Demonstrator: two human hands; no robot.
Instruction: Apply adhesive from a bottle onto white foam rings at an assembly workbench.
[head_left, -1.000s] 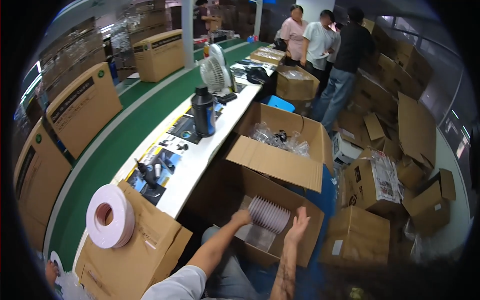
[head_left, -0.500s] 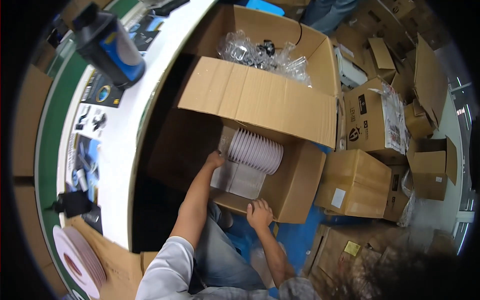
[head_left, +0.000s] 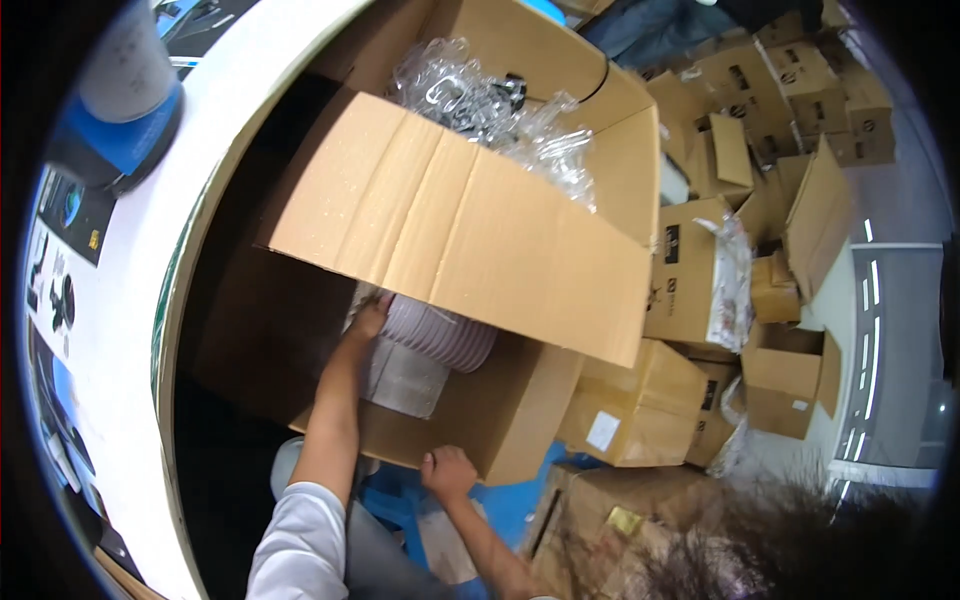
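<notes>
A row of pinkish-white reels [head_left: 440, 333] lies on its side in an open cardboard box [head_left: 535, 405], partly hidden by a raised flap [head_left: 450, 225]. My left hand [head_left: 370, 316] reaches under the flap, its fingers closed at the left end of the row; the fingertips are partly hidden. Below the reels is a pale flat sheet or pack [head_left: 405, 378]. My right hand [head_left: 449, 472] is at the box's near edge with its fingers curled in; anything inside them is hidden.
Behind the flap, another box part [head_left: 625, 170] holds clear plastic packaging [head_left: 490, 110]. A white table [head_left: 190, 250] with a dark bottle [head_left: 125, 120] stands left. Cartons [head_left: 630, 405] crowd the right side. A person's jeans [head_left: 660, 40] show at the back.
My view has shifted, so the box appears farther left and the flap covers more of the reels. My right hand's fingers, spread before on the box edge, are now curled.
</notes>
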